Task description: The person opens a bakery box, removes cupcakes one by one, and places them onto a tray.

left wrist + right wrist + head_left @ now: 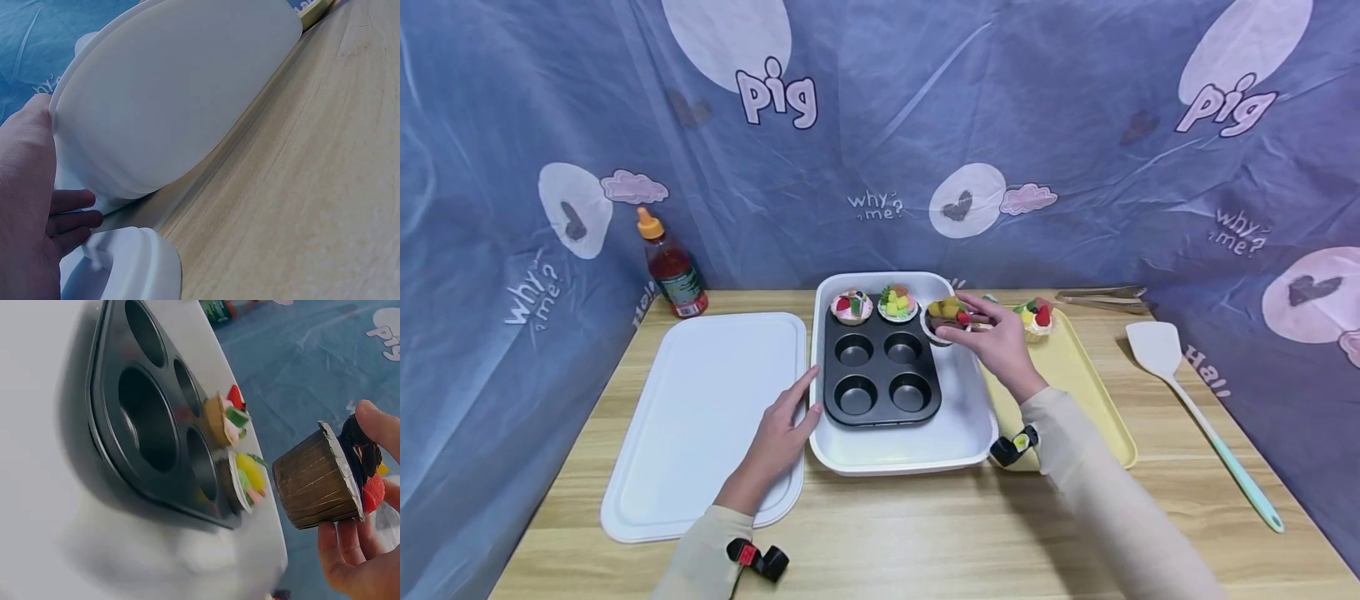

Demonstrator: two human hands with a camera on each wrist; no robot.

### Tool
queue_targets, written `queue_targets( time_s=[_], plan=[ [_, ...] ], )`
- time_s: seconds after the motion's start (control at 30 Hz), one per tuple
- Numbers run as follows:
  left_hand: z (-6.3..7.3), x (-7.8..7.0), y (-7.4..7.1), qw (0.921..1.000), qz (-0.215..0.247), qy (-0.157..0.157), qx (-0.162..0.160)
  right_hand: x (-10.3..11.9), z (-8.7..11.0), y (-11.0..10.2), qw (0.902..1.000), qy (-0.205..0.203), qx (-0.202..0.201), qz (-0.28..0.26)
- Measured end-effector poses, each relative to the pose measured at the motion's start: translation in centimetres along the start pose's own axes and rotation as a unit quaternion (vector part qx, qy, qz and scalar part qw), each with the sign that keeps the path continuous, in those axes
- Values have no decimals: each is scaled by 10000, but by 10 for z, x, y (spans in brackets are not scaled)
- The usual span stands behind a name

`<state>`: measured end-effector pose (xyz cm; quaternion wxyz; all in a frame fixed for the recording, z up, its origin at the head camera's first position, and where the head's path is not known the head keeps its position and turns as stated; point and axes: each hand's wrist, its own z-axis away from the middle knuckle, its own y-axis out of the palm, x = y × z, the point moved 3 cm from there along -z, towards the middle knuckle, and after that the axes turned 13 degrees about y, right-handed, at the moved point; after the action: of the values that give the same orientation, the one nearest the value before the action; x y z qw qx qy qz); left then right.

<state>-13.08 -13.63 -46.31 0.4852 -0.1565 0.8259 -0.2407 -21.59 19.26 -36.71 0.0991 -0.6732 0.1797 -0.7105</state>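
Right hand (1002,343) pinches round, brown-paper-cased, fruit-topped cupcake (314,482); left hand (777,435), fingers relaxed, touches white plastic tub (966,396); slack pinch could let cupcake drop

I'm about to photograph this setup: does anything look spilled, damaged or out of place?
Nothing looks spilled or damaged. Only slightly odd: the muffin pan sits off-centre in the white tub, nearer its left wall, with a wider gap on the right. The cupcake held by the right hand shows no visible damage.
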Motion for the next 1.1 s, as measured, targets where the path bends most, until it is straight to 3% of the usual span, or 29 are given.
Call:
queue_targets(
  time_s=[0.57, 1.1],
  plan=[
    [1, 0, 1, 9999, 80, -95, 47, -26, 14, -51, 9983, 227, -505, 152],
    [1, 0, 1, 9998, 106, -157, 96, -59, 21, -64, 9970, 404, -572, 343]
  ],
)
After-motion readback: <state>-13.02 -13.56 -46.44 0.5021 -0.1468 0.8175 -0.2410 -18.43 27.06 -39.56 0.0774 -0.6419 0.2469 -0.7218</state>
